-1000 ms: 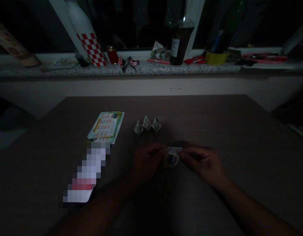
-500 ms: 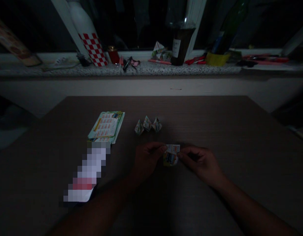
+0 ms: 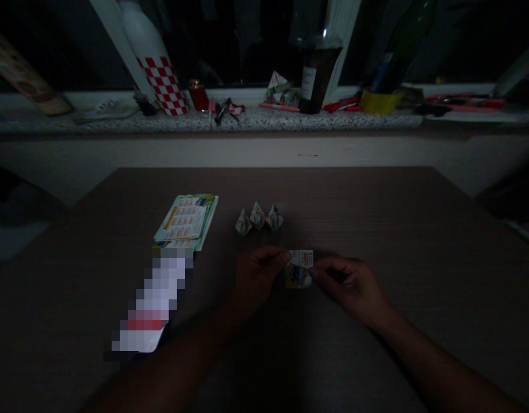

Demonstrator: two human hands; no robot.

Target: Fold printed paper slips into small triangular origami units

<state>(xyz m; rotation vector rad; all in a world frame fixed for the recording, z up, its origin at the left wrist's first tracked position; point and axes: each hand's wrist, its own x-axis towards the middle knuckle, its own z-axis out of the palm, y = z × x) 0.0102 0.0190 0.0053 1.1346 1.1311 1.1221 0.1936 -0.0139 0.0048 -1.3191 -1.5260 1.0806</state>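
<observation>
A small printed paper piece point(image 3: 297, 275), with a picture on its lower part and red and black print above, is held up over the table between both hands. My left hand point(image 3: 259, 275) pinches its upper left edge between thumb and forefinger. On the other side, my right hand point(image 3: 348, 284) grips the right edge with thumb and index finger. Just beyond the left hand stand three folded paper shapes point(image 3: 258, 217) with pointed tops, side by side. Farther left lies a stack of printed calendar cards point(image 3: 184, 221).
A phone-like object point(image 3: 155, 298) with a pixelated screen lies at the left of the brown table point(image 3: 376, 206). Along the granite sill point(image 3: 247, 121) stand a red-and-white checkered bottle point(image 3: 161, 80), a dark plastic cup point(image 3: 316, 80), a green bottle point(image 3: 404, 49) and loose items.
The paper piece has tilted slightly, so its lower picture shows flatter and a little higher. Both hands keep nearly the same place and grip.
</observation>
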